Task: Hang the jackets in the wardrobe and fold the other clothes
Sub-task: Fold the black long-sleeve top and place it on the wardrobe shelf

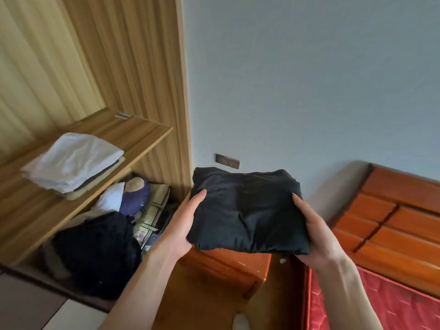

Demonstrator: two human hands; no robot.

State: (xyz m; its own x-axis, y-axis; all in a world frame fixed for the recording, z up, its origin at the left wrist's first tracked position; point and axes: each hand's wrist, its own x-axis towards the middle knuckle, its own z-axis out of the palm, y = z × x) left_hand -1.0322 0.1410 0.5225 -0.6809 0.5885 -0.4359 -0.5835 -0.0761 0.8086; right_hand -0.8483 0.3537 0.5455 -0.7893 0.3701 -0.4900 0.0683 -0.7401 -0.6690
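Both hands hold a folded black garment [247,210] up in the air between them. The left hand [183,225] grips its left edge, thumb on top and fingers underneath; the right hand [316,234] grips its right edge the same way.

Left of the left hand stands the open wardrobe [147,67]. Its shelf [142,132], up and to the left of that hand, bears a folded stack [71,163] with white cloth on top. The compartment under the shelf, just left of the left wrist, holds a heap of dark clothes [100,253], a purple and white bundle [128,196], and patterned things behind them, too jumbled to tell apart.

Below the garment is a glossy wooden nightstand [228,267]. Right of the right hand are the wooden headboard [390,220] and a red mattress [390,303].

The wardrobe's side panel edge rises just above the left hand. The shelf has bare wood to the right of the stack, toward its front edge. Beyond the garment is a plain wall [309,79] with a dark switch plate [227,161].
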